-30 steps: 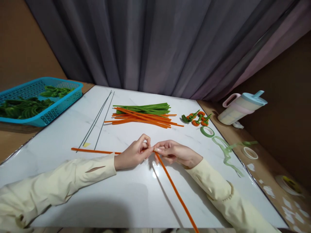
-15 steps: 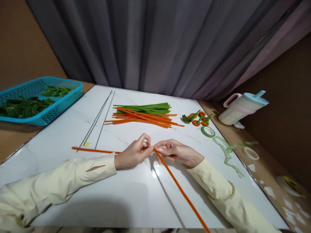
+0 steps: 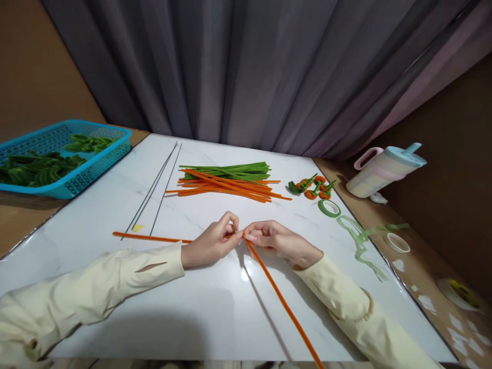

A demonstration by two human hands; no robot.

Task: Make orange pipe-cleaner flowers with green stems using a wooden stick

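Observation:
My left hand (image 3: pixel 211 243) and my right hand (image 3: pixel 279 241) meet fingertip to fingertip over a white marble table (image 3: pixel 115 287), both pinching a long orange pipe cleaner (image 3: pixel 280 300) at its bend. One arm of the pipe cleaner runs left along the table past my left wrist. The other arm slants down and right towards the table's front edge. Both sleeves are cream-coloured.
Behind my hands lies a pile of orange and green pipe cleaners (image 3: pixel 226 180). Thin wires (image 3: pixel 154 192) lie to its left. Small orange-and-green twisted pieces (image 3: pixel 313 188), green tape rolls (image 3: pixel 328 207) and loose tape sit at the right. A blue basket (image 3: pixel 57 159) of green pieces stands far left, a lidded cup (image 3: pixel 384 171) far right.
The free lower arm of the orange pipe cleaner swung slightly right and back again. My hands have stayed pinched together at the bend.

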